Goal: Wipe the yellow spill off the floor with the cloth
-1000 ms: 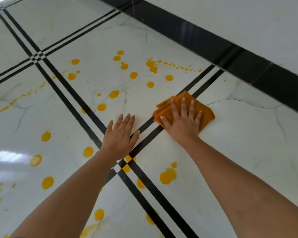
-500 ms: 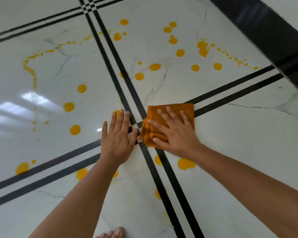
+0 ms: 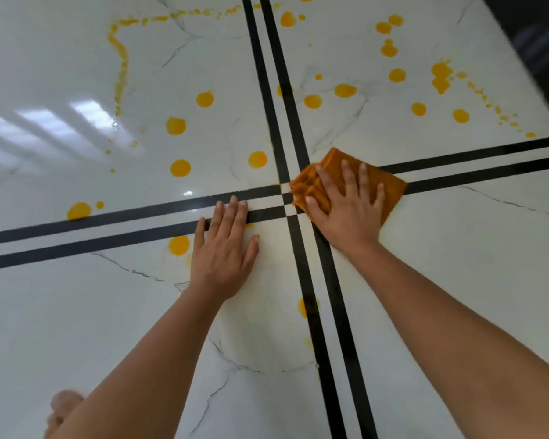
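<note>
Since half a second ago the cloth has slid right, just past the black-line crossing. One blurred foot is cut off bottom left. Left hand lies flat and released on the floor; right hand presses flat on the one cloth, not clenched. Beyond, roughly twenty yellow drops remain.

I have one view only, the head camera, worn high and looking steeply down and forward at the floor. It sits close: both forearms run in from the lower edge, the left hand near centre, the right hand just right of it. The wide lens bends the black tile lines. A dark band fills the upper right corner.
</note>
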Demonstrator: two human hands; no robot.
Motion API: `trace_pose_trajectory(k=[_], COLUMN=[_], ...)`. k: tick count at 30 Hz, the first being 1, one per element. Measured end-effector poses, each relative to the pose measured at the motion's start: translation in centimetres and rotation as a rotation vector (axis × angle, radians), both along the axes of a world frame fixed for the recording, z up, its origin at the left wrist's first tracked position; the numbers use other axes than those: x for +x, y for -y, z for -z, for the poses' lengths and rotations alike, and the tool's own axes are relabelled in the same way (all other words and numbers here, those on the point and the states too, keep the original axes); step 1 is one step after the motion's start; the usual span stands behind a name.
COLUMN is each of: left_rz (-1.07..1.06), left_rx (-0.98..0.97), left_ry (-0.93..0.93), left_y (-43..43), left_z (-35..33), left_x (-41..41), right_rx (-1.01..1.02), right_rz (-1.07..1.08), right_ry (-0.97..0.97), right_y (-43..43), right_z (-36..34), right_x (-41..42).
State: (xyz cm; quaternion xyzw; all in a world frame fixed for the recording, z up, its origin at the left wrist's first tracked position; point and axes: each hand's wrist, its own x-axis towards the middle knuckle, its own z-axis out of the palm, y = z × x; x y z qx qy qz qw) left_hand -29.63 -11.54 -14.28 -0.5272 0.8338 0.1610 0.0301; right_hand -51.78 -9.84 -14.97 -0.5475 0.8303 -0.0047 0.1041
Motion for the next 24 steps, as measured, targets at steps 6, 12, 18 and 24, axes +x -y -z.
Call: trace_pose_trajectory(k=[6,12,18,24], left_rz=[-0.024,-0.055,-0.094,-0.189], left_rx=[-0.005,0.01,-0.023,-0.047], left_ry=[-0.006,-0.019,-0.031,0.002], left_y=[-3.1,-4.9,-7.0,-9.0], left_z=[0.3,0.3,0.4,0.5], left_x=[0.8,0.4,2.2,5.6], right_rx=[0.034,-0.003,0.038,-0.02], right_rz=[-0.449,-0.073,-0.314,-0.382], right_ry=[0.01,0.016,0.005,0.046], right_y=[-10.4,-5.4,-10.5,-14.4], right_z=[-0.2,0.2,0.3,0.1], right_x=[0.8,2.0,0.8,8.5])
